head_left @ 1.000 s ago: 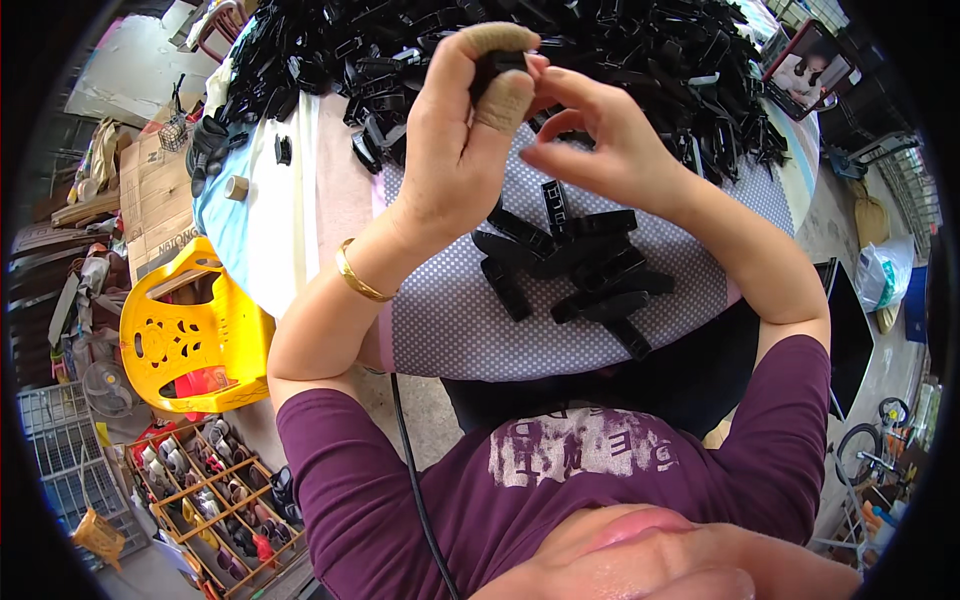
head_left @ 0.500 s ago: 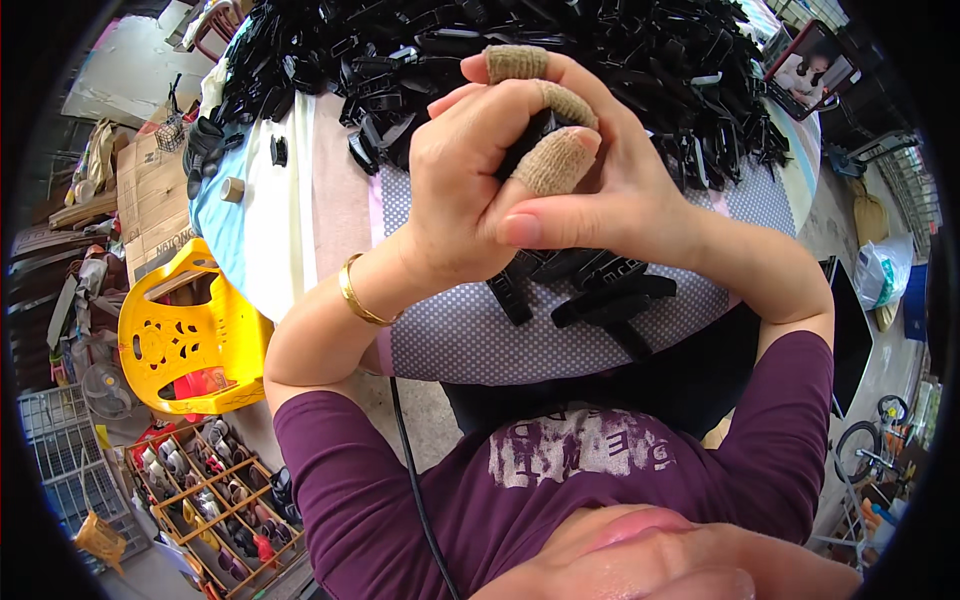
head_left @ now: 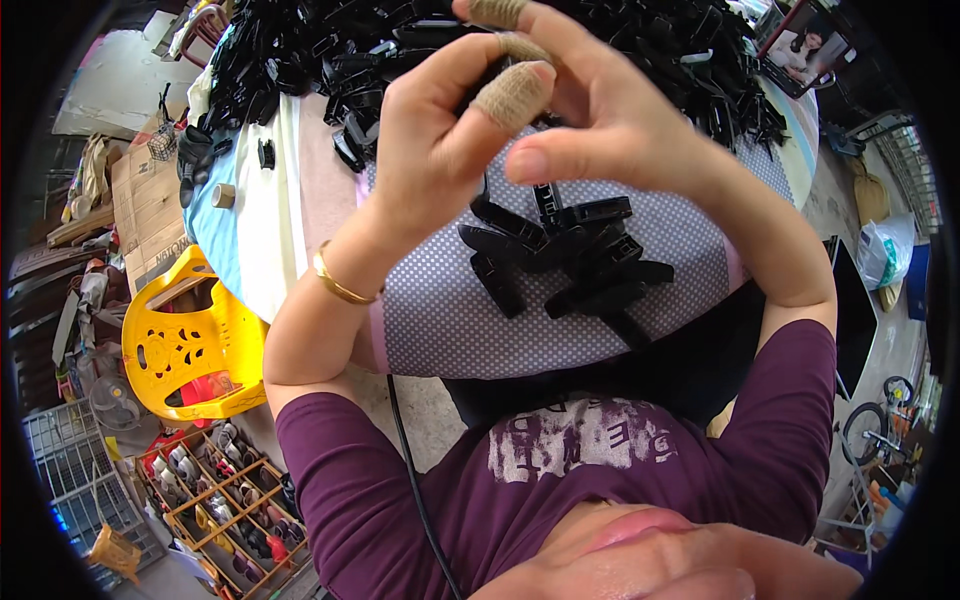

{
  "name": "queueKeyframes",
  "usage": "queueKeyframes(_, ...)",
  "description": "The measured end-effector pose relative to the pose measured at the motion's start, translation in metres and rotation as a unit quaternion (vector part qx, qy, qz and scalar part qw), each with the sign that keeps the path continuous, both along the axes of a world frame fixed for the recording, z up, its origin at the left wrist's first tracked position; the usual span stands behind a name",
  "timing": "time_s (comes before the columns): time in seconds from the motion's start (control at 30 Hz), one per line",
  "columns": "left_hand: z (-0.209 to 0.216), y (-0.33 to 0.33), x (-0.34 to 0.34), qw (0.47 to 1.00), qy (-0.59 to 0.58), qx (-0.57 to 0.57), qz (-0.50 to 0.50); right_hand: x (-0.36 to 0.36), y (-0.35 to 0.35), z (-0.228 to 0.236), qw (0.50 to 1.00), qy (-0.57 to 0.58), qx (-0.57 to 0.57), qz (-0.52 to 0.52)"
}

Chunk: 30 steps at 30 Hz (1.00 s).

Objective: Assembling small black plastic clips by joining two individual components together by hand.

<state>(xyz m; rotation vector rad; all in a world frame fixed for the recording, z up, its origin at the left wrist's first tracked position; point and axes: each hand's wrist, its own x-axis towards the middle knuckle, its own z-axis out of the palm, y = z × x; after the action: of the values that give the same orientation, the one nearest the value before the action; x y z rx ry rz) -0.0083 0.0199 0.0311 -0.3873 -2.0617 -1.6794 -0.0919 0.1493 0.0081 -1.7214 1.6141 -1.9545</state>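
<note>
My left hand [head_left: 430, 140] is raised over the table, its taped thumb and index finger closed around a dark piece mostly hidden by the fingers. Close against it on the right is my right hand [head_left: 615, 110], its bare thumb stretched out apart from the fingers and its index finger wrapped in tan tape. Some right fingertips are hidden behind the left hand. Below both hands, a small heap of black plastic pieces [head_left: 560, 240] lies on the dotted cloth [head_left: 440, 320]. Beyond them spreads a large pile of similar black pieces [head_left: 700, 100].
A tan tape roll [head_left: 223, 196] and a lone black piece [head_left: 266, 154] lie on the table's left side. A lit screen [head_left: 806, 52] stands at the far right edge. Left of the table are a yellow plastic chair [head_left: 215, 345] and a shoe rack [head_left: 225, 500].
Both hands have moved up and a little left, away from my body. My right thumb has come off the left hand. More of the small heap now shows below them.
</note>
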Motion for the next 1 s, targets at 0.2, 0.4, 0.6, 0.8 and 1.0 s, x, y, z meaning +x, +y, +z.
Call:
queueKeyframes(0.2,-0.027,-0.029,-0.009,0.942,-0.022,-0.333,-0.03,-0.048,0.061,0.011,0.883,0.366,0.257,-0.146)
queueKeyframes(0.4,-0.032,-0.007,0.021,0.914,-0.103,-0.371,-0.13,-0.036,0.06,-0.001,0.842,0.407,0.306,-0.179)
queueKeyframes(0.6,-0.021,-0.002,0.026,0.945,-0.162,-0.241,-0.152,-0.065,0.041,0.018,0.906,0.21,0.353,-0.097)
queueKeyframes(0.8,-0.044,-0.028,-0.029,0.883,0.044,-0.459,0.083,-0.061,0.027,0.034,0.891,0.257,0.333,-0.171)
queueKeyframes(1.0,-0.05,-0.034,-0.043,0.83,0.098,-0.544,0.069,-0.053,0.034,0.036,0.907,0.259,0.242,-0.229)
